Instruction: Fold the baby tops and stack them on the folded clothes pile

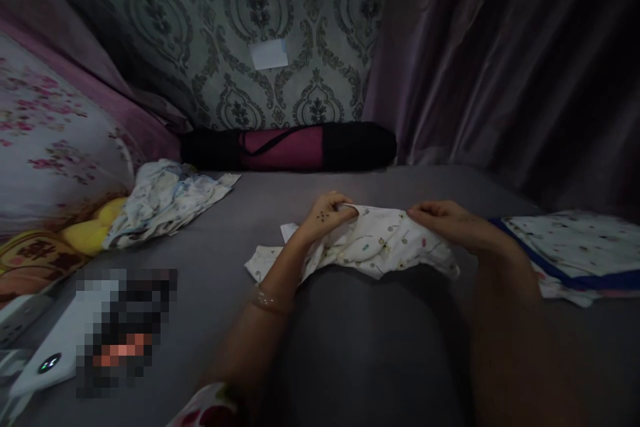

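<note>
A white garment with a small coloured print (373, 240) is stretched between my two hands, just above the grey sheet. My left hand (330, 213) pinches its upper edge, thumb on the near side, and part of the cloth hangs behind my left wrist. At the upper right corner of the cloth, my right hand (443, 220) grips the edge between thumb and fingers. The lower part of the garment droops in loose folds.
Folded printed clothes (575, 247) lie at the right, and a crumpled pile of cloth (170, 200) at the left beside yellow plush items (93, 230). A white device with a lit display (63, 347) sits at the near left. A black and pink long bag (290, 147) lies against the wall.
</note>
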`<move>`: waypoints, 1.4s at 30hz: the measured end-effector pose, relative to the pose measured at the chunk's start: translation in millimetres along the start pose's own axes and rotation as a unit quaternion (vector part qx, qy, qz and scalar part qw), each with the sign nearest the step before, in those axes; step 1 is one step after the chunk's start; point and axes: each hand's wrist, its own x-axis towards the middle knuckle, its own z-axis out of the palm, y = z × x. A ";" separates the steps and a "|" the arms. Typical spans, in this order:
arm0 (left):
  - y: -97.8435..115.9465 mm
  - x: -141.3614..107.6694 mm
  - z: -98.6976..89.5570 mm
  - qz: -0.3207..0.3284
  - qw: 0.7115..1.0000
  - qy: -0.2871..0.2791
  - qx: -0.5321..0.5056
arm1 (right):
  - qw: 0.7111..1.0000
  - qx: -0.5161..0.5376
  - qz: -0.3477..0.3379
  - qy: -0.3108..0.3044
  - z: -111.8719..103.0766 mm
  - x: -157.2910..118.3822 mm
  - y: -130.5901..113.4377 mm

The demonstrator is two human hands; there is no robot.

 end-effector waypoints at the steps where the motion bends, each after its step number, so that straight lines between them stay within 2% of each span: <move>1: -0.9 0.2 1.5 -0.008 1.000 0.000 -0.013 | 1.000 -0.008 -0.001 -0.006 0.7 2.5 3.1; 4: -1.5 -0.2 4.3 -0.016 0.999 -0.016 -0.050 | 0.999 -0.051 -0.015 -0.008 3.4 9.4 9.5; 7: 0.0 -1.8 5.0 -0.017 0.995 -0.038 -0.089 | 0.992 -0.084 -0.094 0.015 11.9 13.8 4.1; 9: 1.1 -2.5 5.0 -0.023 0.993 -0.050 -0.105 | 0.984 -0.056 -0.166 0.037 22.4 14.6 -6.7; 11: 1.8 -2.6 4.4 -0.030 0.992 -0.056 -0.111 | 0.978 -0.003 -0.207 0.030 35.0 13.8 -18.8; 15: 1.7 -3.0 2.7 -0.033 0.989 -0.070 -0.124 | 0.976 0.057 -0.206 -0.035 54.0 11.0 -31.6; 21: 1.4 -3.5 -0.1 -0.061 0.985 -0.094 -0.130 | 0.981 0.050 -0.185 -0.021 60.2 14.8 -26.5; 25: 7.7 -4.3 -12.4 -0.037 0.998 -0.057 0.007 | 0.983 0.053 -0.163 0.060 62.5 23.6 -21.4; 28: 20.2 -10.5 -25.3 -0.050 0.989 -0.032 0.132 | 0.981 0.065 -0.126 0.132 63.7 30.5 -17.0; 30: 30.0 -16.6 -30.8 -0.067 0.980 -0.064 0.178 | 0.978 0.070 -0.111 0.161 63.7 34.2 -14.0; 32: 38.3 -22.4 -31.2 -0.078 0.967 -0.126 0.209 | 0.976 0.072 -0.099 0.178 63.1 37.3 -11.2; 36: 46.5 -29.7 -17.3 -0.118 0.921 -0.210 0.307 | 0.967 0.093 -0.082 0.221 59.3 41.8 -6.3; 39: 45.4 -32.1 -0.8 -0.143 0.886 -0.222 0.381 | 0.958 0.117 -0.075 0.252 53.4 42.9 -3.9; 42: 38.5 -33.7 13.6 -0.145 0.876 -0.200 0.413 | 0.950 0.135 -0.063 0.275 46.6 42.4 -2.5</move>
